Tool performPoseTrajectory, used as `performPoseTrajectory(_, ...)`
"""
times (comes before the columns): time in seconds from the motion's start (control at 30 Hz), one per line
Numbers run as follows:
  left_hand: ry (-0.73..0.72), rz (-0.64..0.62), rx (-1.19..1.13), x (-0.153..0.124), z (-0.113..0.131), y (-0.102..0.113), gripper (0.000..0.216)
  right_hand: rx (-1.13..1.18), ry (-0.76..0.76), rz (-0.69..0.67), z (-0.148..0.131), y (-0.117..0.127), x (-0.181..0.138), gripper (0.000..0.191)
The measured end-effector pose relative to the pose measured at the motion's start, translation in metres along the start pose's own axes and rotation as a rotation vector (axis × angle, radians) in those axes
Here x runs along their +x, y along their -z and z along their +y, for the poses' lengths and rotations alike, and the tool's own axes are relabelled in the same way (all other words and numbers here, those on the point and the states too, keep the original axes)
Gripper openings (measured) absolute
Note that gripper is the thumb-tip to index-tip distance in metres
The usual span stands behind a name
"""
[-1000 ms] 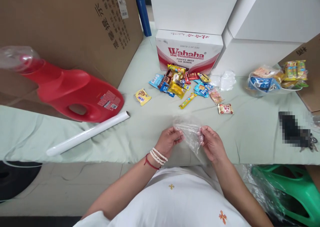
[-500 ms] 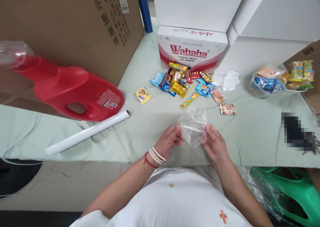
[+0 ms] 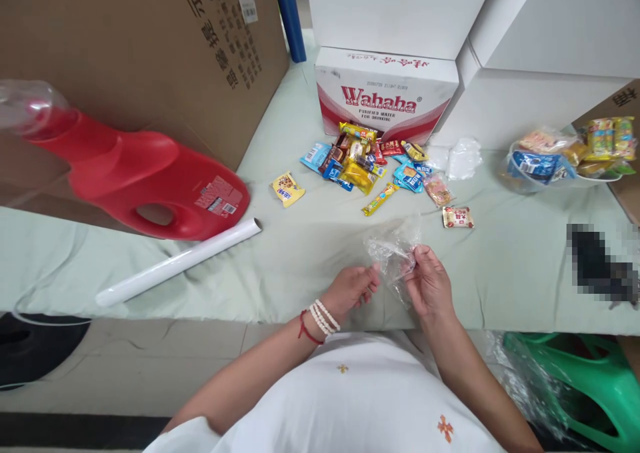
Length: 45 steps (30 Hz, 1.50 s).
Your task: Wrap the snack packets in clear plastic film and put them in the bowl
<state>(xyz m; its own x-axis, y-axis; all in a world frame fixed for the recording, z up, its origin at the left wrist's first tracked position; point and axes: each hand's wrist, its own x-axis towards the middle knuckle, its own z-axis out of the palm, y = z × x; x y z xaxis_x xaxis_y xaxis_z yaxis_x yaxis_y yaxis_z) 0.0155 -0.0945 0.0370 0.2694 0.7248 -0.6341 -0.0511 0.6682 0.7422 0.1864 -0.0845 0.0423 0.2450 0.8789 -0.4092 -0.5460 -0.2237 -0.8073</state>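
A crumpled clear plastic bag is between my two hands, just above the near part of the table. My right hand pinches its right side between thumb and fingers. With curled fingers, my left hand has its thumb and fingertip closed at the bag's lower left edge. Beyond the bag lie a yellow stick-shaped snack packet and a small cream-and-red snack packet. A pile of wrapped snacks rests against a Wahaha water carton.
On the left are a red detergent jug, a white tube and a big brown carton. A yellow packet lies apart. White plastic bags and a snack-filled bowl are right. A green stool stands below.
My left hand has moved right and slightly down, closer to my right hand. The bag, earlier stretched between both hands, is now bunched toward the right hand.
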Motion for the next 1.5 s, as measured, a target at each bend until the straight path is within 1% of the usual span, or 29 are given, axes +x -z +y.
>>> performPoseTrajectory(0.1,-0.099,0.021,0.070,0.007,-0.003,-0.008,0.046,0.030,-0.028,-0.012,0.001,-0.008,-0.006,0.041)
performPoseTrajectory(0.17,-0.130,0.012,0.037,0.009,-0.003,-0.005,0.041,0.062,-0.046,-0.009,-0.004,-0.006,-0.005,0.042)
performPoseTrajectory(0.3,-0.058,-0.113,-0.073,0.000,0.004,0.016,0.033,0.063,-0.082,0.041,-0.022,0.013,0.010,0.043)
performPoseTrajectory(0.37,-0.026,-0.157,-0.122,-0.006,0.008,0.026,0.031,0.029,-0.119,0.009,-0.027,0.025,0.019,0.043)
performPoseTrajectory(0.43,-0.022,-0.169,-0.164,-0.010,0.011,0.031,0.032,-0.044,-0.127,-0.034,-0.027,0.033,0.025,0.041)
performPoseTrajectory(0.47,-0.034,-0.163,-0.171,-0.010,0.011,0.032,0.033,-0.114,-0.096,-0.032,-0.026,0.035,0.026,0.040)
performPoseTrajectory(0.5,-0.055,-0.154,-0.165,-0.010,0.011,0.031,0.034,-0.216,-0.031,-0.003,-0.025,0.037,0.025,0.039)
performPoseTrajectory(0.53,-0.082,-0.140,-0.146,-0.009,0.010,0.030,0.035,-0.345,0.072,0.049,-0.025,0.037,0.023,0.038)
performPoseTrajectory(0.6,-0.138,-0.117,-0.082,-0.007,0.008,0.026,0.037,-0.623,0.356,0.154,-0.027,0.036,0.013,0.033)
performPoseTrajectory(0.63,-0.160,-0.114,-0.051,-0.005,0.006,0.024,0.038,-0.739,0.490,0.147,-0.029,0.034,0.007,0.031)
performPoseTrajectory(0.67,-0.174,-0.115,-0.029,-0.004,0.005,0.022,0.038,-0.834,0.584,0.069,-0.031,0.032,-0.001,0.029)
performPoseTrajectory(0.7,-0.182,-0.116,-0.016,-0.003,0.004,0.020,0.038,-0.918,0.624,-0.081,-0.033,0.030,-0.007,0.029)
performPoseTrajectory(0.73,-0.187,-0.110,-0.013,-0.002,0.004,0.020,0.037,-0.999,0.614,-0.277,-0.035,0.028,-0.013,0.030)
performPoseTrajectory(0.77,-0.189,-0.096,-0.023,-0.002,0.004,0.019,0.037,-1.082,0.570,-0.474,-0.036,0.027,-0.018,0.029)
performPoseTrajectory(0.8,-0.184,-0.076,-0.050,-0.002,0.004,0.020,0.036,-1.165,0.517,-0.629,-0.036,0.027,-0.021,0.027)
performPoseTrajectory(0.83,-0.170,-0.054,-0.092,-0.002,0.005,0.021,0.036,-1.242,0.473,-0.724,-0.035,0.030,-0.023,0.023)
performPoseTrajectory(0.87,-0.150,-0.035,-0.145,-0.002,0.005,0.022,0.036,-1.300,0.445,-0.766,-0.034,0.034,-0.023,0.021)
performPoseTrajectory(0.9,-0.127,-0.024,-0.200,-0.003,0.005,0.023,0.037,-1.328,0.424,-0.775,-0.033,0.041,-0.023,0.019)
performPoseTrajectory(0.97,-0.089,-0.025,-0.284,-0.004,0.005,0.025,0.039,-1.295,0.363,-0.761,-0.034,0.054,-0.022,0.019)
performPoseTrajectory(1.03,-0.090,-0.031,-0.301,-0.005,0.004,0.025,0.040,-1.186,0.312,-0.677,-0.038,0.060,-0.024,0.017)
performPoseTrajectory(1.07,-0.104,-0.036,-0.286,-0.005,0.003,0.024,0.039,-1.122,0.307,-0.610,-0.040,0.060,-0.025,0.016)
performPoseTrajectory(1.13,-0.156,-0.056,-0.224,-0.006,0.002,0.019,0.038,-1.010,0.330,-0.498,-0.041,0.049,-0.029,0.015)
performPoseTrajectory(1.17,-0.189,-0.074,-0.183,-0.006,0.002,0.016,0.037,-0.975,0.343,-0.489,-0.040,0.040,-0.030,0.016)
performPoseTrajectory(1.27,-0.273,-0.123,-0.070,-0.008,0.001,0.010,0.035,-0.932,0.349,-0.577,-0.028,0.015,-0.028,0.019)
performPoseTrajectory(1.33,-0.283,-0.129,-0.058,-0.008,0.000,0.010,0.036,-0.905,0.341,-0.581,-0.019,0.006,-0.023,0.021)
performPoseTrajectory(1.4,-0.274,-0.108,-0.096,-0.009,-0.001,0.013,0.036,-0.849,0.296,-0.529,-0.015,0.007,-0.018,0.025)
performPoseTrajectory(1.5,-0.243,-0.068,-0.186,-0.009,-0.003,0.020,0.035,-0.734,0.139,-0.454,-0.019,0.017,-0.013,0.030)
